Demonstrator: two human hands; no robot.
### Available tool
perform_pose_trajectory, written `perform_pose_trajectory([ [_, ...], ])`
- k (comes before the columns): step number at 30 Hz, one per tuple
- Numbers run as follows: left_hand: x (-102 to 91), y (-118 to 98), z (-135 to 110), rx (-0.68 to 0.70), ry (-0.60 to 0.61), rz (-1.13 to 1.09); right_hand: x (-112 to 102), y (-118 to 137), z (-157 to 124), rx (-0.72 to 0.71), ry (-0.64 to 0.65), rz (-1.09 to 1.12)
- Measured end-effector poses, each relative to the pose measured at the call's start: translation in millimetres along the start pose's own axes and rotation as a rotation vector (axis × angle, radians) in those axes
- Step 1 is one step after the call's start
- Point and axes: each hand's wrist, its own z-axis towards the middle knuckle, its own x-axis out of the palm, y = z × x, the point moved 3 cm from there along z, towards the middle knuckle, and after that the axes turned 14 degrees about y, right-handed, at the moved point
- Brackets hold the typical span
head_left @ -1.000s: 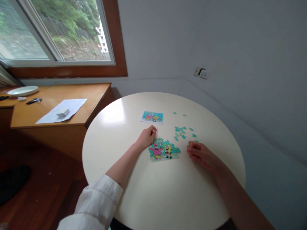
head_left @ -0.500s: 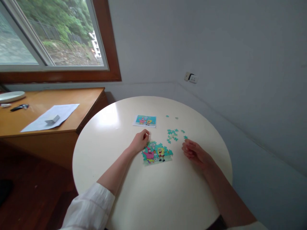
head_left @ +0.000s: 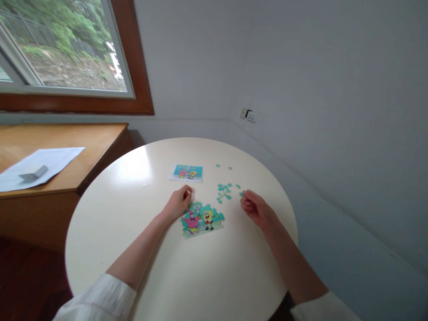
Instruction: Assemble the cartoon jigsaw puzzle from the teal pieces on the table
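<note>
A partly joined jigsaw puzzle [head_left: 202,219] lies on the white round table [head_left: 200,276], showing a pink starfish, a yellow square figure and a pale figure between them. My left hand [head_left: 179,201] rests at its upper left edge with fingers curled together; what is inside them, if anything, is hidden. My right hand [head_left: 256,207] is closed to the right of the loose pieces, its fingertips on a small teal puzzle piece [head_left: 240,194]. Several loose teal and pale puzzle pieces [head_left: 224,191] lie between the puzzle and that hand, with a separate piece [head_left: 238,186] just beyond.
A reference picture card [head_left: 187,173] lies behind my left hand. Two single pieces, one teal [head_left: 218,166] and one greyish [head_left: 230,168], sit farther back. At left, a wooden desk [head_left: 100,138] carries white paper [head_left: 56,156] and a small white block [head_left: 34,172].
The view has turned right, so everything sits farther left. My right hand has moved slightly forward, bringing its fingertips onto the small teal piece. My left hand keeps its place beside the puzzle.
</note>
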Motion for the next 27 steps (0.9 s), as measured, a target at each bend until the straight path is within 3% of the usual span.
perform_pose_trajectory([
  [6,-0.3,0.7,0.3,-0.003,0.001,0.006,-12.5,30.6,35.0,-0.087,-0.061,-0.292],
  [11,-0.2,1.0,0.1,-0.005,-0.004,0.018,-37.3,35.2,65.9,-0.203,-0.398,-0.688],
  [15,0.2,0.6,-0.7,-0.015,0.005,0.007,-48.1,26.3,65.0,-0.341,-0.563,-1.086],
  [21,-0.1,0.2,-2.7,-0.019,0.006,-0.019,-56.1,24.2,52.3,-0.337,-0.609,-1.178],
  [27,-0.4,0.4,-3.8,-0.019,0.003,-0.006,-56.4,18.0,58.1,-0.173,-0.465,-1.366],
])
